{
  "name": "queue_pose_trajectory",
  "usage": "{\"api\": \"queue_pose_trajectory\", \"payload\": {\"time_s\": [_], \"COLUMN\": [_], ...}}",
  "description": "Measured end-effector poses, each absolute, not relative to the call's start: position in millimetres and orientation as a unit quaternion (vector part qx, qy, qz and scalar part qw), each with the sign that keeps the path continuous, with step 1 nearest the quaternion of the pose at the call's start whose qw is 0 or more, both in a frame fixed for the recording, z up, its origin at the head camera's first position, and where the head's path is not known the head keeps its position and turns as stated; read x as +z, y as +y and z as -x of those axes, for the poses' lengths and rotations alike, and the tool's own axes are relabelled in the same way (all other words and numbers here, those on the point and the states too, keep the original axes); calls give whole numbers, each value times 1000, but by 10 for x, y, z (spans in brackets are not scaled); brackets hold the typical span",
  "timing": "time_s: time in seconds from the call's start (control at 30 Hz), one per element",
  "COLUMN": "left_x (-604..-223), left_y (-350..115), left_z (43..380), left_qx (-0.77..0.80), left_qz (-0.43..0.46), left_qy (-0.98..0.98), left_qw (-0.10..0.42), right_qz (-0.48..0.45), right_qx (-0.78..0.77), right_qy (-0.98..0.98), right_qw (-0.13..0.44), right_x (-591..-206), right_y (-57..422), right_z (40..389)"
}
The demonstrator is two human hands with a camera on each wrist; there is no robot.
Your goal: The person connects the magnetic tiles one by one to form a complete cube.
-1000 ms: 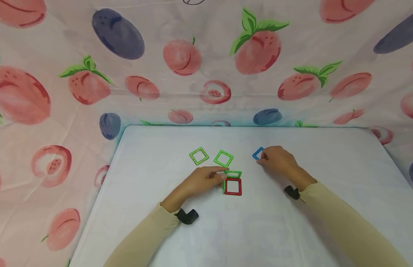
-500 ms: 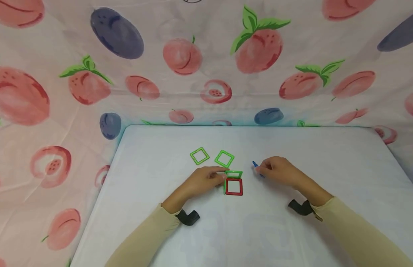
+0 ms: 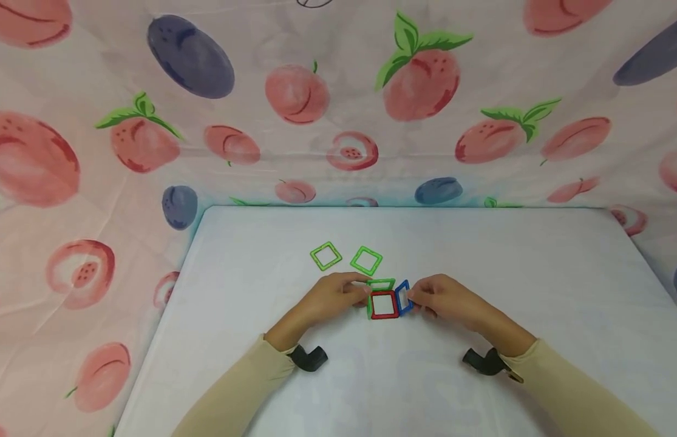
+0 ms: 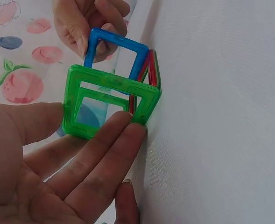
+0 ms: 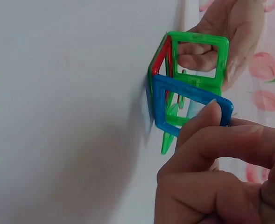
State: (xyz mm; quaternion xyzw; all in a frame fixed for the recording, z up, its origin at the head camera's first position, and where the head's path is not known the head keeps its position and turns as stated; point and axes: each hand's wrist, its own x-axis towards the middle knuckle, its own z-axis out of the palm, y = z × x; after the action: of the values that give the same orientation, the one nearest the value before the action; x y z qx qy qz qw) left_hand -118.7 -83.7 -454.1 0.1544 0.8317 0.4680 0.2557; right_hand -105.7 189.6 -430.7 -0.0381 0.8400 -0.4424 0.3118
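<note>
A red square magnetic tile (image 3: 384, 316) lies flat on the table, with a green magnetic tile (image 3: 381, 281) standing along its far edge. Another green magnetic tile (image 4: 114, 80) rises at its left side. My left hand (image 3: 335, 295) holds this corner, thumb at the top edge and fingertips against the outer face. On the right, a blue magnetic tile (image 5: 193, 92) leans outward with its lower edge at the red one. My right hand (image 3: 444, 295) pinches the blue tile's upper part between thumb and fingers.
Two loose green tiles (image 3: 361, 269) lie flat beyond the build, slightly to its left. The white table (image 3: 535, 261) ends at a fruit-printed cloth (image 3: 415, 152) hanging behind and at the sides. Each wrist wears a black strap mount (image 3: 311, 358).
My right hand has picked the blue tile up from the table at the right and brought it left and nearer, to the red tile's right edge. My left hand has stayed in place.
</note>
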Motion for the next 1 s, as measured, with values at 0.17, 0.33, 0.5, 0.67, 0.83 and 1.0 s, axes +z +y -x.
{"api": "queue_pose_trajectory", "payload": {"time_s": [0.17,0.33,0.5,0.67,0.83,1.0], "left_x": [-4534,-4515,-4488,-4481,-4485,-4536], "left_y": [-832,-832,-833,-832,-848,-868], "left_z": [1184,1169,1150,1145,1148,1163], "left_qx": [467,448,436,439,449,475], "left_qz": [-156,-166,-177,-173,-175,-181], "left_qy": [831,842,848,847,841,820], "left_qw": [258,249,245,244,246,262], "right_qz": [98,148,155,166,175,222], "right_qx": [-385,-335,-318,-309,-296,-263], "right_qy": [878,902,908,906,916,924], "right_qw": [267,226,223,236,206,169], "right_x": [-4275,-4235,-4205,-4178,-4195,-4316], "right_y": [1797,1708,1671,1707,1743,1659], "right_z": [1055,1044,1027,1102,1384,1728]}}
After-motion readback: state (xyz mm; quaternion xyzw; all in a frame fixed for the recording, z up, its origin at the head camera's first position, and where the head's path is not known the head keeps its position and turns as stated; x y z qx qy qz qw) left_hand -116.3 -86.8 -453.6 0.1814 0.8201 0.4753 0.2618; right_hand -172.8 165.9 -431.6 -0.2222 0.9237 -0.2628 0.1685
